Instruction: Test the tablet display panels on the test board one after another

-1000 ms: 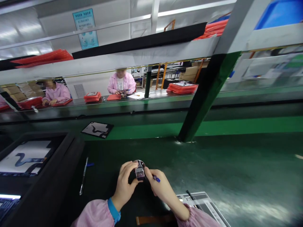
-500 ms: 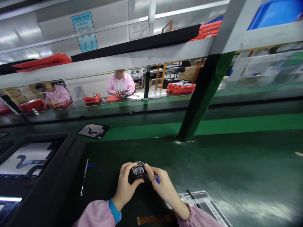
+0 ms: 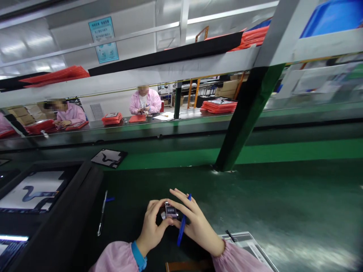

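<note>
A small metal tally counter (image 3: 171,211) with a row of digits in its window is held between the thumb and fingers of my left hand (image 3: 150,223). Its lower side is partly hidden by that thumb. My right hand (image 3: 195,223) is at the counter's right side, its thumb and fingertips close around it; exact contact is hard to see. A blue pen (image 3: 182,228) is tucked in my right hand, slanting across the palm side with its lower end sticking out below.
Left of my hands lie a clear-barrelled pen (image 3: 102,215) and a dark tray (image 3: 82,181) holding a display panel (image 3: 34,190). Another panel (image 3: 109,158) lies beyond. A flat clear-edged sheet (image 3: 252,243) is at lower right. A green post (image 3: 244,124) rises ahead; co-workers (image 3: 145,101) sit opposite.
The counter has turned so its digit window faces up toward me. My right fingers have stretched out and upward, and the blue pen now shows along most of its length.
</note>
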Demonstrator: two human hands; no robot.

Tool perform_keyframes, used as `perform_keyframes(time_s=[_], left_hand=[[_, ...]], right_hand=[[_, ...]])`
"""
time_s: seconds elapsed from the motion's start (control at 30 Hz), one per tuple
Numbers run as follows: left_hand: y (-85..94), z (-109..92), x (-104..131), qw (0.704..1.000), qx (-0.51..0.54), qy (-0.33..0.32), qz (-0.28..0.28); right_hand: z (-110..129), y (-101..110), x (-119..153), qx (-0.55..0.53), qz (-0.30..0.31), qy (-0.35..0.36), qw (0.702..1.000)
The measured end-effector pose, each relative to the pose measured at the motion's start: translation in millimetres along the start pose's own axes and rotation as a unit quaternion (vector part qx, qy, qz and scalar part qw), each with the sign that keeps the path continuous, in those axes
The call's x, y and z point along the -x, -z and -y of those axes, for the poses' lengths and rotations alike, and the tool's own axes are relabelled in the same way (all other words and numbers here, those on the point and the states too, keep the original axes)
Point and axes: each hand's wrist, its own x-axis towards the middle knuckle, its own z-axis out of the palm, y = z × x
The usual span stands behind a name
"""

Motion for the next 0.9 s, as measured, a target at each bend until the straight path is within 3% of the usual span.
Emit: perform_keyframes(time_s=[0.73, 0.9], left_hand=[[-2.6, -1.1, 2.8, 1.000, -0.002, -0.010, -0.010], [-2.1, -3.2, 2.7, 1.000, -0.005, -0.018, -0.011]], right_hand=[[-3.7, -3.8, 4.5, 0.031, 0.014, -0.020, 0.999], [-2.2, -1.2, 4.1, 0.021, -0.003, 0.006, 1.000]])
